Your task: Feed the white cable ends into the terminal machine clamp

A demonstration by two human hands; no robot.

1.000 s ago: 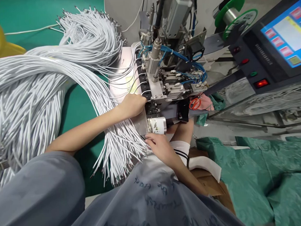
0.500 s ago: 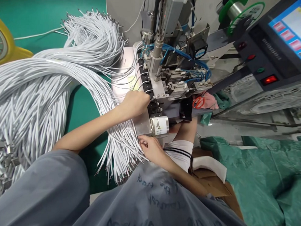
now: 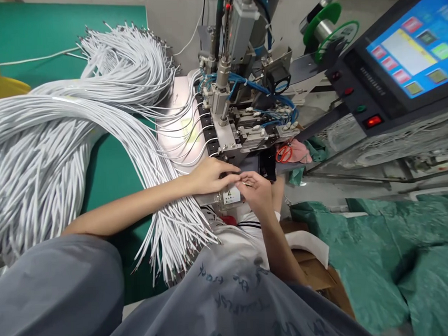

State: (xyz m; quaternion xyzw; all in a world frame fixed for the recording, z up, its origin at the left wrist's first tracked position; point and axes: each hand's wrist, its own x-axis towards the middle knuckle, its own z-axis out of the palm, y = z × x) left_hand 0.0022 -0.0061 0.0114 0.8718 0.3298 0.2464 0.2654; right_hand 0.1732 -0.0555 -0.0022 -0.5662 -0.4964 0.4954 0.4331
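Observation:
In front of the machine's lower edge, my left hand [image 3: 209,176] reaches in from the left, its thumb and finger tips close together and meeting the fingers of my right hand. My right hand [image 3: 257,190] is closed in a pinch, with a short stretch of thin white cable [image 3: 248,185] showing at its fingers. Whatever lies between my left fingertips is hidden. Beneath my left forearm hangs a thick bundle of white cables [image 3: 178,228], its cut ends fanned out. Several single cables [image 3: 180,121] run into the black slots [image 3: 210,134] of the machine [image 3: 222,107].
More white cables [image 3: 36,169] are heaped on the green table mat [image 3: 110,167]. A control panel with a lit screen [image 3: 413,48] stands at the right, near a wire spool [image 3: 325,29]. Orange-handled scissors [image 3: 283,154] and a phone [image 3: 267,165] lie beyond my right hand.
My left hand has come away from the machine's slots, toward me and right. My right hand has risen from the cable ends to meet it. The view has shifted slightly right.

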